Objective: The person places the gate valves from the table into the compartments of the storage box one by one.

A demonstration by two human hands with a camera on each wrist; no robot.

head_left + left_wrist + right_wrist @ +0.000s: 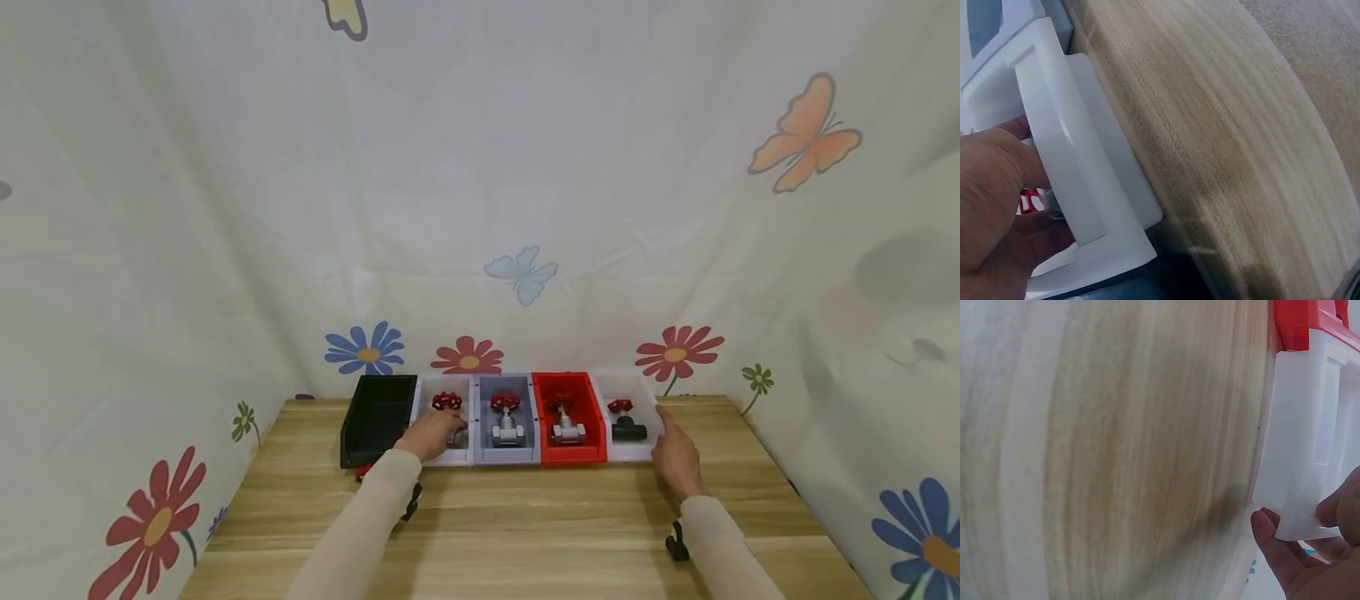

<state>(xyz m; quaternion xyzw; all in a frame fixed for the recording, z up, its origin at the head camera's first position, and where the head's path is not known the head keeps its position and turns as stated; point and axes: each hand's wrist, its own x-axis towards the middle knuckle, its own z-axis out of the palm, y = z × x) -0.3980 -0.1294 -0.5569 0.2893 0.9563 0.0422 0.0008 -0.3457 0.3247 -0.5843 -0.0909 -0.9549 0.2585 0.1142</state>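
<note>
My left hand (pixel 432 434) reaches into the white bin (pixel 443 457) second from the left, fingers curled round the metal body of a valve with a red handwheel (pixel 447 401). In the left wrist view, the fingers hide most of this valve; a bit of red handwheel (pixel 1032 200) shows between them. At the far right end, my right hand (pixel 678 458) pinches the side wall of another white bin (pixel 1297 487), thumb inside and fingers outside. That bin holds a black-bodied valve (pixel 628 431) with a red handwheel, apart from the hand.
A grey-blue bin (pixel 508 456) and a red bin (pixel 573 455) stand between, each holding a metal valve with a red handwheel. A black bin (pixel 378 421) ends the row at left. Something red (pixel 363 472) lies before it, partly behind my left sleeve. A printed curtain hangs behind.
</note>
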